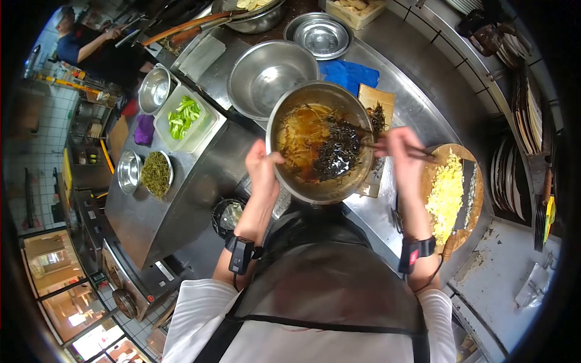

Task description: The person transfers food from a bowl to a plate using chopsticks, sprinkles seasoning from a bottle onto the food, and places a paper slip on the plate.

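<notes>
Fingers (266, 158) of the left hand (263, 172) are clamping the round steel mixing bowl (321, 142), steadying it above the steel tabletop's (411, 103) near edge; right hand (404, 151) is pinching dark chopsticks (417, 152), stirring dark shredded greens (336, 151).

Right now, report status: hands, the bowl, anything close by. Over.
Left hand grips the bowl rim. Right hand holds chopsticks in dark greens. Cutting board with knife close on the right.

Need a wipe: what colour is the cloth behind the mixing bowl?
Blue; the cloth lies on the steel counter, clearest in the head view.
</notes>
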Motion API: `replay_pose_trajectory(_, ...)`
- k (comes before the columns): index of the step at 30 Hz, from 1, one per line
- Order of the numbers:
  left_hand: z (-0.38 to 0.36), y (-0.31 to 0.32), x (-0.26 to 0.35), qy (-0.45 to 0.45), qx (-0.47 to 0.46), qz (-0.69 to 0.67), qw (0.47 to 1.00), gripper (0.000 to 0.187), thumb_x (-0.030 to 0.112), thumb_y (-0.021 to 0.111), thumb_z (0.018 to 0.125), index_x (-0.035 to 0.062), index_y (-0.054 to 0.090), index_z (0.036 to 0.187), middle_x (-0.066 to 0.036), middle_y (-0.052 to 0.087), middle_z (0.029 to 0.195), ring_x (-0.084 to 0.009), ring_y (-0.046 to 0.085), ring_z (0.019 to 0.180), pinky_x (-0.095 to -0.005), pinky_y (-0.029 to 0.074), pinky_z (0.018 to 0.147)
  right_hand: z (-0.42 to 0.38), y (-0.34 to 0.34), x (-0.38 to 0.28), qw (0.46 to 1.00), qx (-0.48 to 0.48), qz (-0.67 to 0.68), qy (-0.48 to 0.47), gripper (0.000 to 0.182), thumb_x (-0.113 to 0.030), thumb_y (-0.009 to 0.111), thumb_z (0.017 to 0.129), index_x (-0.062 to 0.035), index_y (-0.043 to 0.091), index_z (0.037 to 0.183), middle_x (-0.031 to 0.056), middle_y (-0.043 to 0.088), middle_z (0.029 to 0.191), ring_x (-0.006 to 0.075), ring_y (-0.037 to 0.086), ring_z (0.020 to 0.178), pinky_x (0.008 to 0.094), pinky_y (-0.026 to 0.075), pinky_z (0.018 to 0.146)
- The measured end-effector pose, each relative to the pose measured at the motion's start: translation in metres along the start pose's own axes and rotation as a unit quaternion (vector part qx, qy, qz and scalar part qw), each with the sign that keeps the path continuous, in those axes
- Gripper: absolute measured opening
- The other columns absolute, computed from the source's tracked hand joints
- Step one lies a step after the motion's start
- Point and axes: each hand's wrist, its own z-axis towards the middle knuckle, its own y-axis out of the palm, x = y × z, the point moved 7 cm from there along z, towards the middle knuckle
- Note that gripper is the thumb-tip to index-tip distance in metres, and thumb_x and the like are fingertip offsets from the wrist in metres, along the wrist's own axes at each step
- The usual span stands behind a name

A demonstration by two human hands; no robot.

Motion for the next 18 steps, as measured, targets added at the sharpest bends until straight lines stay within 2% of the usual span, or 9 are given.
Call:
replay_pose_trajectory(2, -0.001, 0.006, -0.003, -0.003, 0.004, 0.003, 1.000, 0.022, -0.013, 0.048, 0.055, 0.0069, 0.043, 0.062, -0.001, 0.048, 0.064, -0.0105, 0.044, 0.058, -0.0219, 0.037, 0.054, -0.025, 0.054, 0.013, 0.986, -0.128, 0.099, 0.050, 0.008, -0.009, 0.056, 0.087, -0.0030, 0.057, 0.082, 0.0039, 0.057, 0.080, 0.0124, 0.061, 0.073, 0.0231, 0.051, 0.060)
replay_pose_trajectory(4, 0.000, 0.010, 0.004, 0.001, 0.002, -0.006, 1.000, 0.022, -0.012, 0.049, 0.054, 0.0079, 0.041, 0.060, 0.001, 0.044, 0.062, -0.0097, 0.042, 0.058, -0.0219, 0.034, 0.053, -0.042, 0.068, 0.009, 0.988, -0.151, -0.011, -0.030, 0.006, -0.007, 0.059, 0.084, -0.0021, 0.059, 0.080, 0.0040, 0.057, 0.075, 0.0120, 0.056, 0.068, 0.0232, 0.046, 0.060)
replay_pose_trajectory(5, -0.001, 0.009, 0.005, -0.004, 0.000, -0.006, 1.000, 0.022, -0.012, 0.049, 0.054, 0.0074, 0.042, 0.060, 0.001, 0.045, 0.062, -0.0098, 0.042, 0.059, -0.0218, 0.034, 0.053, -0.047, 0.063, 0.006, 0.977, -0.156, -0.102, -0.102, 0.006, -0.007, 0.060, 0.083, -0.0019, 0.059, 0.079, 0.0042, 0.057, 0.073, 0.0125, 0.055, 0.066, 0.0239, 0.044, 0.059)
replay_pose_trajectory(6, -0.002, 0.008, 0.005, -0.009, -0.003, -0.007, 1.000, 0.021, -0.012, 0.049, 0.054, 0.0070, 0.043, 0.061, 0.001, 0.045, 0.063, -0.0098, 0.043, 0.059, -0.0217, 0.035, 0.054, -0.048, 0.048, 0.017, 0.987, -0.124, -0.099, -0.040, 0.006, -0.006, 0.062, 0.081, -0.0020, 0.060, 0.078, 0.0052, 0.057, 0.071, 0.0142, 0.054, 0.064, 0.0265, 0.042, 0.058)
replay_pose_trajectory(9, -0.004, 0.008, 0.012, -0.011, 0.004, 0.000, 1.000, 0.021, -0.012, 0.048, 0.054, 0.0057, 0.045, 0.064, 0.000, 0.046, 0.064, -0.0100, 0.043, 0.060, -0.0219, 0.035, 0.054, -0.042, -0.013, 0.031, 0.980, 0.005, -0.194, -0.034, 0.005, -0.006, 0.062, 0.081, -0.0020, 0.061, 0.078, 0.0066, 0.060, 0.072, 0.0147, 0.055, 0.063, 0.0251, 0.044, 0.059)
replay_pose_trajectory(11, -0.004, 0.007, 0.012, -0.009, 0.004, 0.008, 1.000, 0.021, -0.012, 0.048, 0.054, 0.0047, 0.046, 0.066, 0.000, 0.047, 0.065, -0.0102, 0.044, 0.060, -0.0220, 0.035, 0.054, -0.057, -0.008, 0.008, 0.989, -0.001, -0.120, -0.088, 0.004, -0.005, 0.061, 0.081, -0.0020, 0.060, 0.078, 0.0066, 0.061, 0.071, 0.0142, 0.058, 0.063, 0.0243, 0.046, 0.060)
replay_pose_trajectory(13, -0.003, 0.005, 0.011, -0.003, 0.011, -0.007, 1.000, 0.023, -0.015, 0.046, 0.054, 0.0054, 0.043, 0.065, -0.003, 0.053, 0.067, -0.0119, 0.047, 0.057, -0.0220, 0.040, 0.055, -0.081, 0.037, -0.017, 0.968, -0.166, -0.155, -0.105, 0.004, -0.001, 0.063, 0.078, -0.0015, 0.059, 0.080, 0.0079, 0.061, 0.073, 0.0169, 0.061, 0.069, 0.0261, 0.047, 0.061)
replay_pose_trajectory(15, -0.003, 0.007, 0.016, 0.002, 0.001, -0.001, 1.000, 0.024, -0.015, 0.046, 0.054, 0.0056, 0.043, 0.066, -0.003, 0.053, 0.068, -0.0121, 0.047, 0.058, -0.0223, 0.040, 0.055, -0.087, 0.051, -0.023, 0.944, -0.209, -0.172, -0.186, 0.005, -0.001, 0.064, 0.077, -0.0021, 0.060, 0.081, 0.0094, 0.060, 0.076, 0.0223, 0.061, 0.070, 0.0287, 0.048, 0.060)
replay_pose_trajectory(18, -0.009, 0.011, 0.028, 0.004, 0.000, 0.012, 1.000, 0.024, -0.014, 0.046, 0.054, 0.0068, 0.042, 0.064, -0.003, 0.053, 0.069, -0.0120, 0.047, 0.060, -0.0222, 0.040, 0.057, -0.070, 0.003, -0.007, 0.944, -0.104, -0.249, -0.188, 0.003, -0.001, 0.063, 0.078, -0.0013, 0.059, 0.077, 0.0102, 0.060, 0.074, 0.0236, 0.060, 0.067, 0.0296, 0.048, 0.061)
